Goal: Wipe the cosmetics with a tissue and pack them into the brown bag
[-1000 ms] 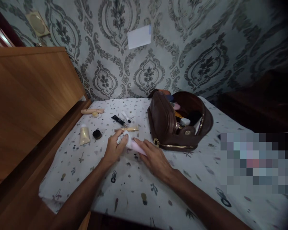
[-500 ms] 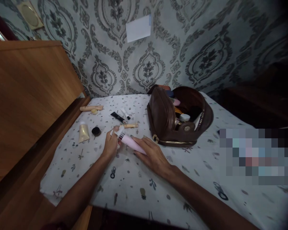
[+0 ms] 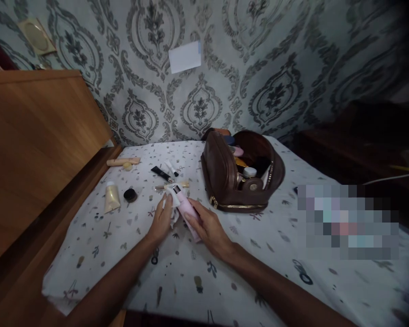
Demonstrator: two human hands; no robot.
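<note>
My right hand [image 3: 207, 227] is wrapped round a pink tube-shaped bottle [image 3: 188, 210] with a silvery band at its upper end. My left hand [image 3: 162, 218] pinches a crumpled white wipe [image 3: 173, 204] against the bottle's left side, near that band. Just beyond the hands lie a thin beige tube [image 3: 183, 185], a black tube [image 3: 161, 173] and a small white tube with a dark cap [image 3: 172, 168]. To the left of my left hand are a round black jar [image 3: 130, 195] and a cream-coloured tube with a white cap [image 3: 112, 198].
An open brown cosmetic bag [image 3: 221, 177] holding several items stands right of centre. A long peach tube [image 3: 122, 161] and a small yellowish round thing [image 3: 127, 166] lie back left. A wooden panel [image 3: 44, 159] borders the left side; a patterned wall [image 3: 204, 109] rises behind.
The pink bottle has turned more upright in my right hand. The wipe has shifted from its end to its left side, uncovering the silvery band. The view has moved slightly.
</note>
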